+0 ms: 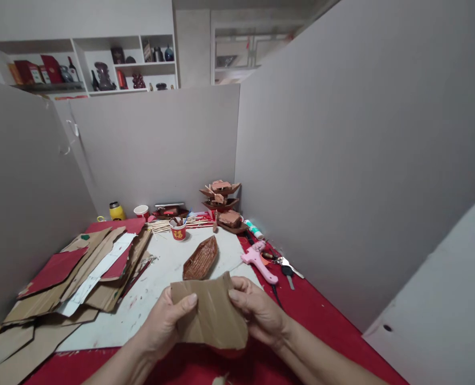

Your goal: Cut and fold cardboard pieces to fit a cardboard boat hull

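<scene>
Between my two hands is a piece of brown cardboard (pixel 211 318), creased and slightly curved. My left hand (pixel 169 315) grips its left edge, thumb on the near face. On the right edge, my right hand (pixel 259 310) pinches it near the top corner, fingers behind. Just beyond the cardboard, a brown model boat hull (pixel 201 259) lies on the white board (pixel 157 283); the cardboard hides part of that board. To the right, a pink hot glue gun (pixel 259 261) rests on the red tablecloth (pixel 309 321).
Stacked cardboard sheets (pixel 96 262) cover the left side. Behind stand a red paper cup (pixel 178 230), thin wooden sticks (pixel 199 221), finished model boats (pixel 220 195) and a yellow bottle (pixel 116 211). Keys (pixel 289 268) lie at the right. Grey partitions (pixel 341 160) enclose the table.
</scene>
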Demonstrator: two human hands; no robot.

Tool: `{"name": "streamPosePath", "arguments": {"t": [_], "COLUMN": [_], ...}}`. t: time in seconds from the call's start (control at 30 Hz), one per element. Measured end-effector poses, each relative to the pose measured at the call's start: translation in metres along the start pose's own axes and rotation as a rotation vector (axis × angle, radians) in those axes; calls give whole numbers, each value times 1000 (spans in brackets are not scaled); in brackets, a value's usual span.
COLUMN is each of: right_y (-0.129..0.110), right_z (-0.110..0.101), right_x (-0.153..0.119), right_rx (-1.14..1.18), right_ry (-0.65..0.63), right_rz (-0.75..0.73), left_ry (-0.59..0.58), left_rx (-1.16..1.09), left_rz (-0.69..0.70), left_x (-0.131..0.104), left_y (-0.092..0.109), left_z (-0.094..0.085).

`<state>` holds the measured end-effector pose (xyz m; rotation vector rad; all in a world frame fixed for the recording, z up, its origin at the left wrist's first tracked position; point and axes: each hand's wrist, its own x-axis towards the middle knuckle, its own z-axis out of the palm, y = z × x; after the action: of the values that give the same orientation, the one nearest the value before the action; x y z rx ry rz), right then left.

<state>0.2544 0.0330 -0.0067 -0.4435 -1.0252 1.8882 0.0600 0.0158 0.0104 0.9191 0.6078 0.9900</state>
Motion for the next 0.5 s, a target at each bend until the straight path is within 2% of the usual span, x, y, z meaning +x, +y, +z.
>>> {"name": "streamPosePath", "arguments": {"t": [0.1,0.2,0.3,0.4,0.5], "right_y": [0,-2,-2,5,15], "right_z": [-5,-3,2,3,-1], "right_x": [3,4,5,5,7], "right_rx": [-11,-57,-172,-228,-303], "right_ry": [32,86,88,115,182], "right_rz": [-7,-36,36,110,106], "left_ry": [-33,76,192,171,157], "left_rx": [-70,-112,-133,-161,-187], "left_rz": [-47,-40,-5,65,105], "left_x": [4,4,1,1,3], "left_y": [-7,-12,-15,-15,-13], "left_z": [-3,-4,-4,-4,-6]}}
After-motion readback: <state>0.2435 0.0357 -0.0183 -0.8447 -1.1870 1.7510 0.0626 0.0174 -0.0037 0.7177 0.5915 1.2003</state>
